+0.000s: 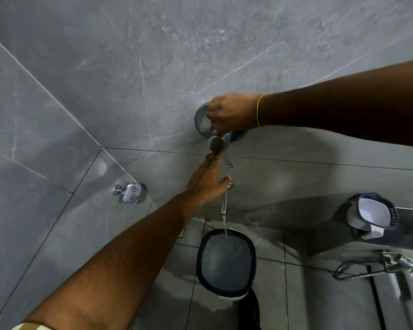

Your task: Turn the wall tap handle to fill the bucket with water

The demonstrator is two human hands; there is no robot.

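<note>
Chrome fittings stood out from the grey tiled wall [105, 79]. The right hand [231, 114] was closed over the upper part of the wall tap handle [202, 120], its fingers wrapped around the round chrome body so that most of the control was hidden. The left hand [208, 184] was open, fingers extended, with the fingertips touching the knob [216, 144] just below the right hand and the thumb resting near the base of the spout [224, 201]. It gripped nothing.

Water [224, 223] ran in a steady thin stream from the spout tip into the bucket [225, 264], which stood on the floor directly beneath the spout, close to the wall. The stream entered near the back rim. The bucket's water surface looked high, apparently not far below the dark rim, though the steep downward view made the exact level hard to read.

Judged status: the tap had been opened and filling was well advanced. Remaining work appeared to be limited to letting the level reach the desired height and turning the handle back to stop the flow. The direction of any turn in progress could not be determined.

A mug [372, 215] sat on a ledge to the right, and a soap dish [130, 192] was fixed to the wall on the left; neither was involved.
</note>
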